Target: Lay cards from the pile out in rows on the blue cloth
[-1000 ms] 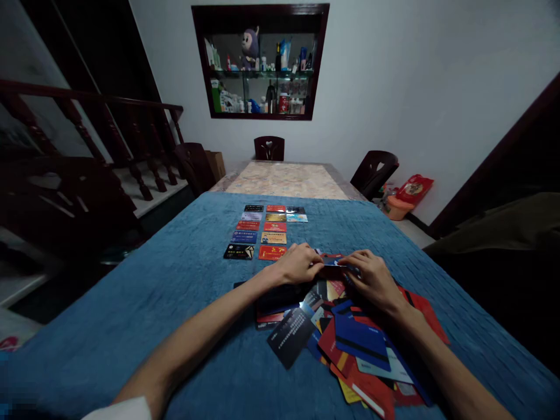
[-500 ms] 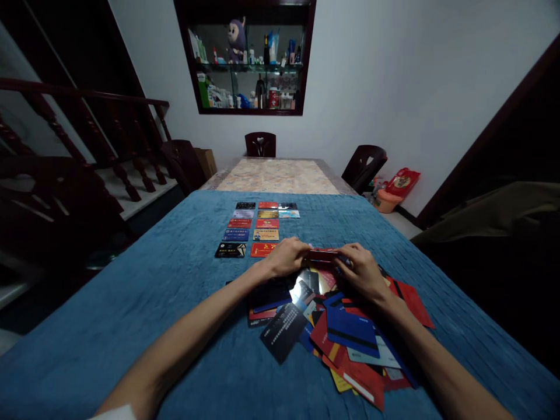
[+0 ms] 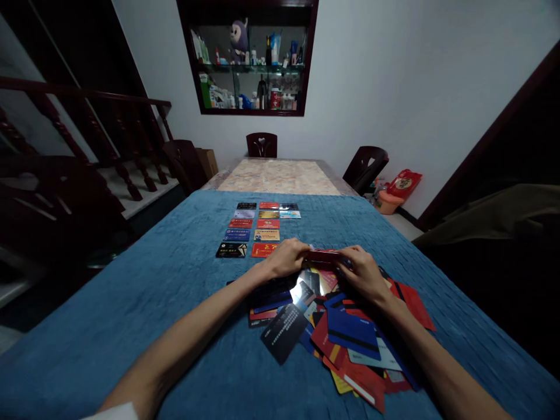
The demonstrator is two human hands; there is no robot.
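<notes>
Between my two hands a dark red card (image 3: 322, 256) is held up by its ends, tilted so its face is foreshortened. My left hand (image 3: 289, 256) pinches its left end, and my right hand (image 3: 361, 269) grips the right end with fingers curled. Beneath and in front of them spreads a loose heap of cards, among them a blue card (image 3: 353, 332), a black card (image 3: 284, 333) and a red card (image 3: 363, 385). Beyond my left hand, cards lie face up in neat columns, including a black card (image 3: 231, 250) and a tan card (image 3: 266, 235).
A blue cloth (image 3: 175, 280) covers the near table, with a patterned tabletop (image 3: 280, 175) past it. Chairs stand around, one chair (image 3: 364, 169) at right. A lit wall cabinet (image 3: 249, 64) holds bottles and a plush toy. An orange bucket (image 3: 388, 202) is on the floor.
Almost nothing differs. The view has shifted very slightly, while both hands keep the red card in the same place.
</notes>
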